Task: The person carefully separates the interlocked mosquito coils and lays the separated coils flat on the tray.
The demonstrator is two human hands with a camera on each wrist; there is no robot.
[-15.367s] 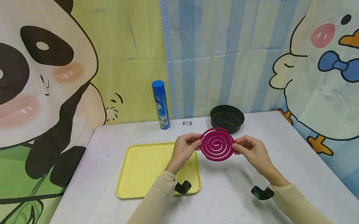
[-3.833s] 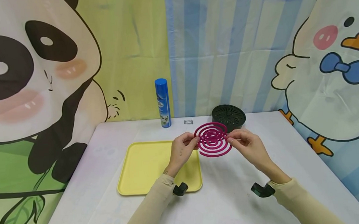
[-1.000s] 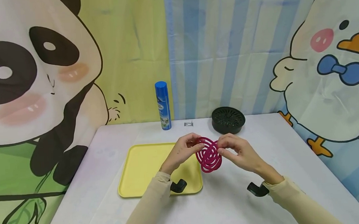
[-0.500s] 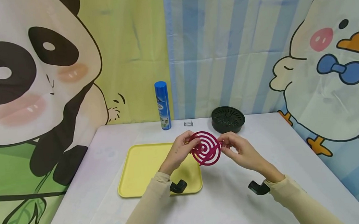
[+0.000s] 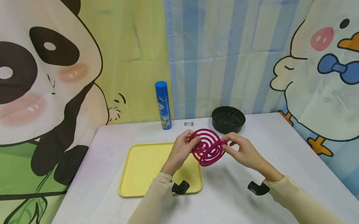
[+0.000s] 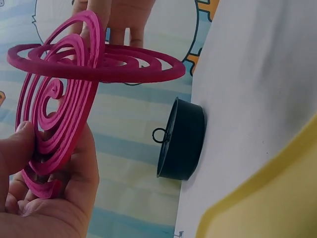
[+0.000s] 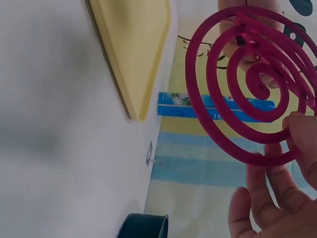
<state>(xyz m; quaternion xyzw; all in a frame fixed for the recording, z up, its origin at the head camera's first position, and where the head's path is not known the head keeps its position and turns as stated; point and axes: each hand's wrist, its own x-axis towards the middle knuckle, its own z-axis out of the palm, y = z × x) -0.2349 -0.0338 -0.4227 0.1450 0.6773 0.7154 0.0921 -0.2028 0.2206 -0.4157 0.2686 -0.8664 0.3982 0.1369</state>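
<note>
Two magenta mosquito coils cross through each other, held up above the table. My left hand (image 5: 179,152) pinches one coil (image 6: 55,89) at its left edge between thumb and fingers. My right hand (image 5: 245,152) pinches the other coil (image 7: 259,91) at its outer ring. In the left wrist view the two stand at a steep angle, their rings threaded together near the middle. Seen from the head, they overlap as a tangle of spirals between the hands, and the fingertips behind them are partly hidden.
A yellow tray (image 5: 146,172) lies on the white table (image 5: 228,205), under my left forearm. At the back stand a blue spray can (image 5: 163,107) and a round black coil holder (image 5: 228,120). A small metal stand (image 5: 188,123) lies between them.
Earlier the coils lay nested as one flat disc; now they are tilted apart and crossed. In the last half second the right hand has drawn its coil slightly to the right.
</note>
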